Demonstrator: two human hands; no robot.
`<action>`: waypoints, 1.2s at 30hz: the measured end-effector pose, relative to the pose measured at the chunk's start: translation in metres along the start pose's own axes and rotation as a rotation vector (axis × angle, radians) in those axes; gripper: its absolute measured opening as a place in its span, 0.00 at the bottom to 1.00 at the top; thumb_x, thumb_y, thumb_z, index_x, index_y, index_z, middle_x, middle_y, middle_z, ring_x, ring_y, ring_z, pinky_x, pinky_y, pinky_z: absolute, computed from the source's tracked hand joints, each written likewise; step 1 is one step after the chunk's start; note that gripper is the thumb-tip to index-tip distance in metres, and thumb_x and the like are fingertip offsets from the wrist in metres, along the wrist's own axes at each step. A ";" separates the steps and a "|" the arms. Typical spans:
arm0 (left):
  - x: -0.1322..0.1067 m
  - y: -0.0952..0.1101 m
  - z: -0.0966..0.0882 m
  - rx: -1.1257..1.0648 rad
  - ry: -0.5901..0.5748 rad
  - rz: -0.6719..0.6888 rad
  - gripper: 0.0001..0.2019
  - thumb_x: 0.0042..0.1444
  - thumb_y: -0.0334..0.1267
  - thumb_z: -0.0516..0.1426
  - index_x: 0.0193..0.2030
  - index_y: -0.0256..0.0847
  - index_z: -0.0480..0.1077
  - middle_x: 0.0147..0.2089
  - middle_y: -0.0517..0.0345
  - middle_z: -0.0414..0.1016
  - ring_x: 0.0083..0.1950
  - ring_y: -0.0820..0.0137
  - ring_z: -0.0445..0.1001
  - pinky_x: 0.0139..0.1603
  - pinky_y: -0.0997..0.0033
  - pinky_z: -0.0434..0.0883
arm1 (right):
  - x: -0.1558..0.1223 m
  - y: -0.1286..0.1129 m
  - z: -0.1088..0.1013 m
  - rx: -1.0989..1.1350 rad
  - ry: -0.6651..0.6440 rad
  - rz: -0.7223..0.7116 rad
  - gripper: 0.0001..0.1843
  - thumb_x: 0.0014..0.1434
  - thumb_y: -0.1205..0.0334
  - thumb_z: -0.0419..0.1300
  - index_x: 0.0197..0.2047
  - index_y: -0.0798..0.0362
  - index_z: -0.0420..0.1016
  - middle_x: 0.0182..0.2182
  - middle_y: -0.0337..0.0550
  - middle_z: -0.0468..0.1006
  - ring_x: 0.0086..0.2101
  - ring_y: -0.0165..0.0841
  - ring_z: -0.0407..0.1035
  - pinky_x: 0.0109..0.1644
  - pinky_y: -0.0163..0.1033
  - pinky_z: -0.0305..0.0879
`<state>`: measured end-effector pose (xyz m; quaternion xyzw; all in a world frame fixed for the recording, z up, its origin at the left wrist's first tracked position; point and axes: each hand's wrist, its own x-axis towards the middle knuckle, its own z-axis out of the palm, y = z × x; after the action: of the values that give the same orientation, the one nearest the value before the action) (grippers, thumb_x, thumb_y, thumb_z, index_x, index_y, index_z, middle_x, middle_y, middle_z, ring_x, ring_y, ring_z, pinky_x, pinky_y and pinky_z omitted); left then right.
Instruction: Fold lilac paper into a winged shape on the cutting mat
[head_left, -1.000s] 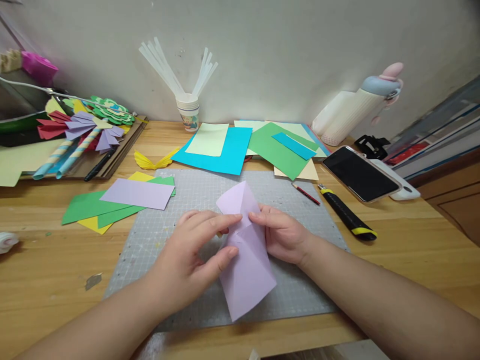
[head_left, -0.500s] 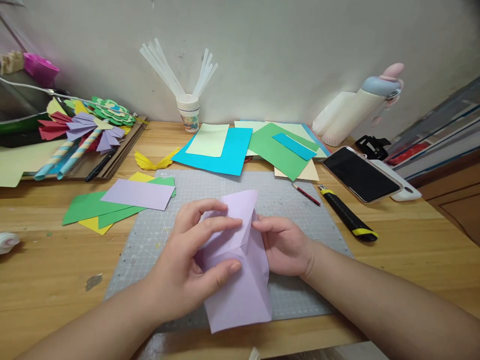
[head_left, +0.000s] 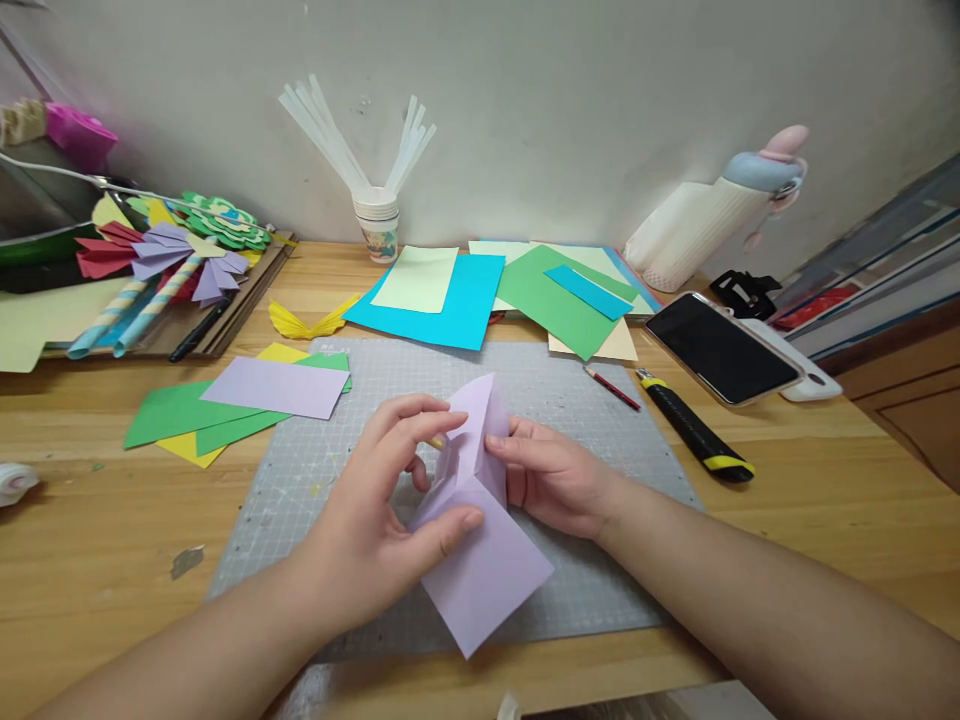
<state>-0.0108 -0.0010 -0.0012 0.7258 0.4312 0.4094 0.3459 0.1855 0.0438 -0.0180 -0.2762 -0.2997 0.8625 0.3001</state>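
A creased sheet of lilac paper is held between both hands, partly folded together along its creases, with one corner pointing down toward me. My left hand grips it from the left, thumb on the near face and fingers curled over the far part. My right hand pinches the right side, its thumb on the upper fold and its other fingers behind the paper. Beneath the hands lies a grey cutting mat with a printed grid.
Left of the mat are lilac, green and yellow paper strips. A pencil, a utility knife and a phone lie at the right. Behind stand coloured sheets, a paper cup with white sticks, and a bottle.
The lilac paper has folded in more along its creases and turned, its lower corner now pointing toward me. My right hand has shifted slightly left; the left fingers have curled in.
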 end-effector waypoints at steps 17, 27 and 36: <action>0.001 0.001 -0.003 0.148 -0.070 0.203 0.25 0.59 0.29 0.57 0.61 0.51 0.60 0.55 0.55 0.68 0.45 0.72 0.70 0.45 0.72 0.71 | 0.002 0.002 -0.002 -0.080 0.087 -0.153 0.31 0.52 0.65 0.69 0.56 0.47 0.62 0.36 0.36 0.78 0.32 0.31 0.74 0.35 0.36 0.67; 0.003 -0.001 -0.004 0.230 -0.049 0.187 0.20 0.60 0.28 0.56 0.58 0.47 0.64 0.56 0.56 0.68 0.55 0.70 0.68 0.52 0.72 0.69 | -0.001 -0.008 -0.005 0.101 0.038 0.006 0.28 0.53 0.67 0.66 0.57 0.49 0.66 0.42 0.41 0.79 0.38 0.32 0.75 0.43 0.37 0.69; 0.003 0.001 -0.007 0.232 0.025 0.193 0.20 0.60 0.28 0.57 0.57 0.46 0.64 0.55 0.56 0.68 0.53 0.71 0.67 0.49 0.73 0.69 | 0.000 -0.005 -0.014 0.075 -0.141 0.171 0.18 0.52 0.57 0.69 0.45 0.57 0.78 0.35 0.43 0.81 0.36 0.31 0.74 0.42 0.35 0.68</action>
<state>-0.0155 0.0022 0.0037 0.7939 0.4081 0.3971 0.2133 0.1969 0.0524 -0.0239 -0.2282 -0.2627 0.9128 0.2139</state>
